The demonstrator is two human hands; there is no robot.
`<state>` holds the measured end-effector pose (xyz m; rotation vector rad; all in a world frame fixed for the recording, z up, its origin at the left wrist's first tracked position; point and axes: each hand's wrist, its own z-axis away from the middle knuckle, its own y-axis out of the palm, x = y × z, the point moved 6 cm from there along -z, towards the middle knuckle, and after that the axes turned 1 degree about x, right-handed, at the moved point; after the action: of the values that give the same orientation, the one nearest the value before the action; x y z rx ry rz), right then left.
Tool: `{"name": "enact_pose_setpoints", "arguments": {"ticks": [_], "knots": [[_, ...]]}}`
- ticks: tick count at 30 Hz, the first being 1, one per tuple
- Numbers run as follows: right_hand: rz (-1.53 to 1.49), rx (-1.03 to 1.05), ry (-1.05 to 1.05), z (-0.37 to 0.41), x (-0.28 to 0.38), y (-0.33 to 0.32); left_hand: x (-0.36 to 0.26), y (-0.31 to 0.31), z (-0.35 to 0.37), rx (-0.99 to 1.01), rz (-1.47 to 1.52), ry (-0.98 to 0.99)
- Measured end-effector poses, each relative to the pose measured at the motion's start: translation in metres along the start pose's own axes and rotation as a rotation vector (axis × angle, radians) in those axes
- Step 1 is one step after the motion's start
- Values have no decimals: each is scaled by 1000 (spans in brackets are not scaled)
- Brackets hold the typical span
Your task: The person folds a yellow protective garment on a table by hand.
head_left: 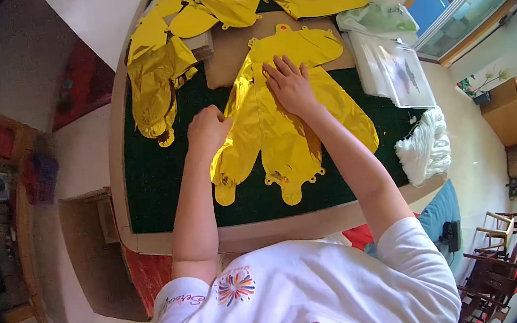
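Note:
A flat, uninflated gold foil balloon (282, 142) lies spread on the dark green table top (176, 204), with small tabs along its edges. My right hand (291, 85) rests flat on its upper middle, fingers stretched out. At the balloon's left edge, my left hand (208, 130) is closed, its fingers curled against the foil and pinching the edge. The left part of the foil looks creased and raised near that hand. More gold foil balloons (159, 86) lie in a pile along the table's left and far sides.
A brown cardboard sheet (233, 61) lies under the balloon's top. At the right are clear plastic bags (392, 71), a green-white bag (377, 21) and a bundle of white string (424, 146). A cardboard box (93, 259) stands on the floor at left, wooden chairs (494, 268) at right.

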<state>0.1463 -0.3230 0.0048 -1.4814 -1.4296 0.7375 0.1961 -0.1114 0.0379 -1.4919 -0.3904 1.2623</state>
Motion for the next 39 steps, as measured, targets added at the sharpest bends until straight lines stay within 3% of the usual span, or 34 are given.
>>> {"name": "enact_pose_setpoints", "arguments": {"ticks": [2,4,5,7,8,10,14,18,23,25,28,30,33,34,36,39], "knots": [[0,-13,-12,-1,-1,3,-10,5,-3,173,278,98],[-6,-22,-15,-1,1,-2,-59,-6,35,713,926,233],[-5,-17,-25,0,2,-4,-79,-19,53,952,1156,427],[9,-17,-18,0,1,-3,-70,-22,23,838,1585,565],[24,-16,-11,0,2,-3,-51,-16,-2,444,1464,358],[-15,-43,14,-1,1,-5,-32,-2,-30,-168,345,446],[10,-27,12,-1,2,-4,-38,38,-41,-215,-217,484],[-3,60,51,-2,1,0,-46,45,-47,-229,-70,427],[-16,53,42,2,-2,-1,-65,48,-46,-259,-123,507],[206,63,-38,0,-6,12,-68,52,-48,-245,-152,504],[96,0,-31,-1,-10,17,-72,49,-46,-353,-212,527],[85,-32,-32,-3,-10,20,-60,38,-54,-298,300,357],[115,-63,-36,-3,-12,23,-65,-6,-72,-329,443,147],[158,-66,-46,-3,-11,24,-74,-15,-78,-330,443,141],[166,-51,-50,-1,-12,28,-84,-15,-97,-115,145,-27],[134,-54,-31,-4,-9,21,-79,10,-134,-36,-129,6]]}}
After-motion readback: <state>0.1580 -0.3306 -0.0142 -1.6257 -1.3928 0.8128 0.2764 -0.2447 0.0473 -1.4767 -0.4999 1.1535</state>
